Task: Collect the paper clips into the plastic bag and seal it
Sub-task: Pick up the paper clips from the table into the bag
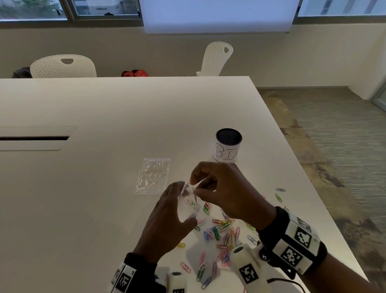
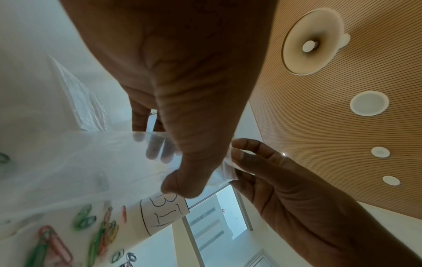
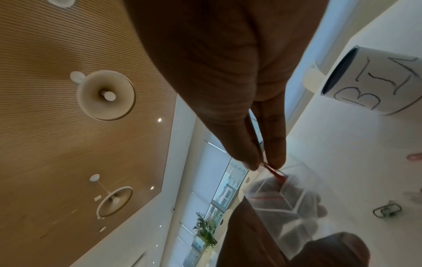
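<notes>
My left hand [image 1: 184, 205] holds a small clear plastic bag [image 1: 187, 213] upright above the table, thumb in front and fingers behind [image 2: 169, 168]. The bag's mouth [image 3: 280, 198] stands open. My right hand [image 1: 195, 189] pinches a red paper clip [image 3: 273, 170] between thumb and finger at that mouth [image 3: 265, 165]. A few clips show through the bag's film [image 1: 192, 202]. Several coloured paper clips [image 1: 218, 234] lie scattered on the white table under and behind my hands, also in the left wrist view [image 2: 95, 227].
A second clear bag [image 1: 153, 175] lies flat on the table [image 1: 79, 195] just beyond my left hand. A white cup marked BIN [image 1: 228, 148] stands behind my right hand. The table's right edge [image 1: 299, 164] drops to carpet. Chairs stand at the far side.
</notes>
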A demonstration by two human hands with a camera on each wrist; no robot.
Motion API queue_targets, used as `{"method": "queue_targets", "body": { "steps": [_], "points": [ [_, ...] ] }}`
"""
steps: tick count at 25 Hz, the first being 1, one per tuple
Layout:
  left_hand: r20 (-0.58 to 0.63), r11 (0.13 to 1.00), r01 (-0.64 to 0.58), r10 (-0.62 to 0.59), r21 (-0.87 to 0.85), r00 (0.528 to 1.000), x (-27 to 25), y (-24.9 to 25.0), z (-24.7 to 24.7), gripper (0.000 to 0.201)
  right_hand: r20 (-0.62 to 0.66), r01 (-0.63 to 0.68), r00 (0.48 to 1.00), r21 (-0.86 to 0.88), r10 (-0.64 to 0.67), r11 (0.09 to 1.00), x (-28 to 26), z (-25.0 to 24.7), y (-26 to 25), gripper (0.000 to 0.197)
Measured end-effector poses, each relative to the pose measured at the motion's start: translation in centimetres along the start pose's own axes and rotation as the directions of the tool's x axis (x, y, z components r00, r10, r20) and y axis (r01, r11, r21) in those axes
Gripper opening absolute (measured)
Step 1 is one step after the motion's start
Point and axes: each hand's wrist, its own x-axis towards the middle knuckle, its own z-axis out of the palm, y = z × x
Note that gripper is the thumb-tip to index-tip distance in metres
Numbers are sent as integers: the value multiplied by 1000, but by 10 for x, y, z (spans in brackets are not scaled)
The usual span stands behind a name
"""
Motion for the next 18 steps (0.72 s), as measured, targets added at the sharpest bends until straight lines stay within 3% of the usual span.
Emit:
{"method": "queue_targets", "body": {
  "steps": [6,9,12,16,18],
  "points": [
    [-29,1000,-16,15,-20,999,-4,-5,-5,69,-133,-26,991,-30,22,999,20,-16,37,12],
    [-44,1000,-10,8,-28,999,-6,-6,-11,67,-89,-117,991,-188,102,975,36,-10,80,14],
    [-73,1000,5,-6,-20,997,-7,-8,-19,67,109,-133,976,-373,186,918,47,3,109,39],
    [-114,1000,25,-26,-16,993,-10,-13,-30,65,351,-137,873,-490,339,861,53,13,120,98],
    [-128,1000,27,-28,-9,991,-11,-15,-32,64,391,-129,851,-490,350,862,51,17,120,106]
  ]
}}
